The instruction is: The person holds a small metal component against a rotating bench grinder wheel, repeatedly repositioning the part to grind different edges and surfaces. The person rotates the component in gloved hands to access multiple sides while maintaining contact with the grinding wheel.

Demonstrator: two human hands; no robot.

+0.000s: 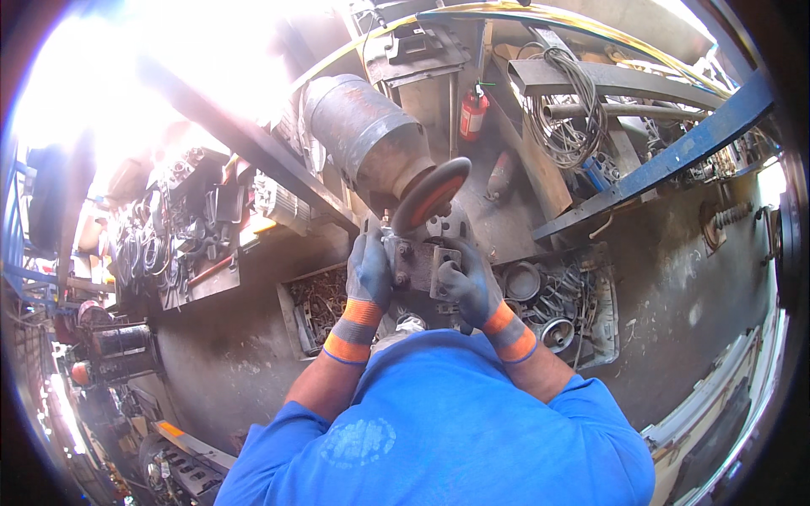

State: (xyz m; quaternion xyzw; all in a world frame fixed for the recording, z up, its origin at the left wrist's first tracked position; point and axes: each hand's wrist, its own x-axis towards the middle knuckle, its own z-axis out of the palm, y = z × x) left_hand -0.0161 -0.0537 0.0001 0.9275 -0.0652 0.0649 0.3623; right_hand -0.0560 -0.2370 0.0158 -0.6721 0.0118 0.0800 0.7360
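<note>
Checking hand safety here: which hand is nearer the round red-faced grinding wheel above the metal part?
Right. The right hand sits just below the round red-faced grinding wheel, on the metal part; the left hand is lower-left, farther off.

A grinding wheel (430,195) sits just behind a metal bracket (419,263), with a tray of parts (582,304) to its right and a scrap tray (316,308) to its left.

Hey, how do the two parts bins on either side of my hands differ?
The left bin holds a dark tangle of small brownish metal scraps, while the right bin holds larger round, ring-shaped and cup-like parts with shiny grey faces. The left bin looks smaller and sits beside the left hand; the right bin is wider and stretches away from the right hand. Both are shallow, open-topped trays on the grimy floor.
</note>
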